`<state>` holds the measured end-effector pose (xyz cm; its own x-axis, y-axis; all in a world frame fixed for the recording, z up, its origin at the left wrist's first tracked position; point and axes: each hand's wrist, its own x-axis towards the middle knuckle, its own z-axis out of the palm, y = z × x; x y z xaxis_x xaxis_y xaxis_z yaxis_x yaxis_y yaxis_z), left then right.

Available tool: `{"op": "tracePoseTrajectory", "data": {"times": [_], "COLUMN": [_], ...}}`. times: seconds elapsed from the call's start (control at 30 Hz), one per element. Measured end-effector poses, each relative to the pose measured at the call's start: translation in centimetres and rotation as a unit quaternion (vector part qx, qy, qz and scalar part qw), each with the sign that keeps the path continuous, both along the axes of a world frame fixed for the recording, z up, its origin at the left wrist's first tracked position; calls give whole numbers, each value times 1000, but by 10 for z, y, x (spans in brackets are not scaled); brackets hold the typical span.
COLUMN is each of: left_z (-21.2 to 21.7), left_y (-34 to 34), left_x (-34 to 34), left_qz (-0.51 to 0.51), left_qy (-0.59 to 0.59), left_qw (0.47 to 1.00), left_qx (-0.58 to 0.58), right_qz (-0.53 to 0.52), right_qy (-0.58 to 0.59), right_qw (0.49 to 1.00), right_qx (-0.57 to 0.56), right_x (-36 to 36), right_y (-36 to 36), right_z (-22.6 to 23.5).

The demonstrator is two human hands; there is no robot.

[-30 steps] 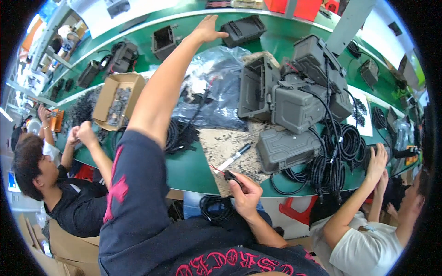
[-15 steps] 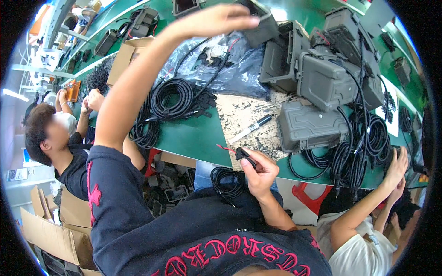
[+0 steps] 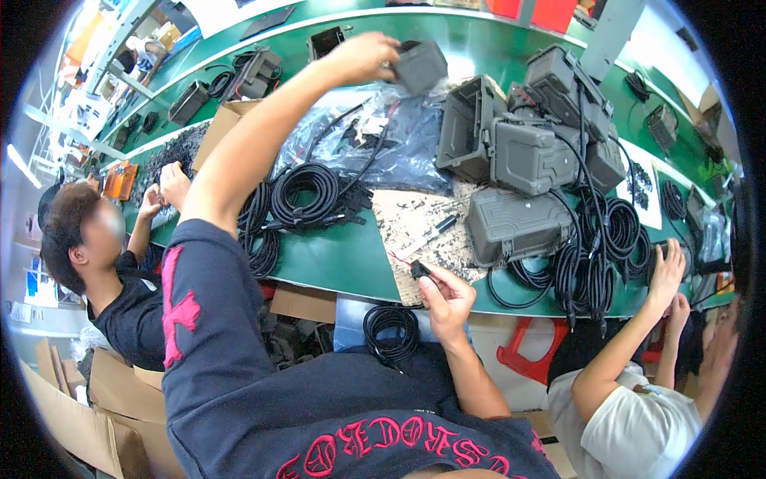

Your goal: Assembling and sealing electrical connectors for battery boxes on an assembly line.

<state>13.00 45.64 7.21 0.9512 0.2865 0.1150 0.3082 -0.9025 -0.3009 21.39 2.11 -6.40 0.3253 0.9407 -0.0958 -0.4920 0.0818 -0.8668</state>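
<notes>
My left hand (image 3: 369, 57) reaches far over the table, its fingers closed at the left rim of a dark grey plastic box (image 3: 423, 69). Near the table's front edge, my right hand (image 3: 448, 303) pinches a small black cable connector (image 3: 419, 270) between thumb and fingers. A thin red wire sticks out from it. Below hangs a coil of black cable (image 3: 391, 331) against my lap; its link to the connector is hidden. A marker pen (image 3: 435, 231) lies on a stained cardboard sheet (image 3: 399, 209) beyond my right hand.
Several grey boxes, one an open box (image 3: 464, 132), another a closed box (image 3: 519, 225), stand right of centre. Black cable coils (image 3: 598, 263) lie beside them, another coil (image 3: 306, 195) on the left, near a clear plastic bag (image 3: 415, 148). Co-workers sit on both sides.
My left hand has come back from above the grey box to its left rim, and the box has shifted slightly left. My right hand keeps its pinch. The whole view has shifted a little.
</notes>
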Motion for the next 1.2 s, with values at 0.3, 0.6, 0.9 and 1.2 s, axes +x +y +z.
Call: {"op": "tracePoseTrajectory", "data": {"times": [0.3, 0.6, 0.9, 1.2], "left_z": [25, -29, 72, 24], "left_y": [-70, -172, -338, -391], "left_x": [12, -10, -161, -206], "left_qz": [169, 321, 319, 454], "left_qy": [-310, -164, -385, -364], "left_qw": [907, 933, 814, 641], "left_qx": [-231, 0, -297, -501], "right_qz": [-8, -101, -91, 44], "right_qy": [-8, 31, -384, -538], "right_qw": [1000, 994, 887, 782], "right_qx": [25, 19, 240, 311], "right_x": [8, -8, 4, -33], "right_y": [0, 8, -29, -15], "right_z": [-5, 15, 87, 105]}}
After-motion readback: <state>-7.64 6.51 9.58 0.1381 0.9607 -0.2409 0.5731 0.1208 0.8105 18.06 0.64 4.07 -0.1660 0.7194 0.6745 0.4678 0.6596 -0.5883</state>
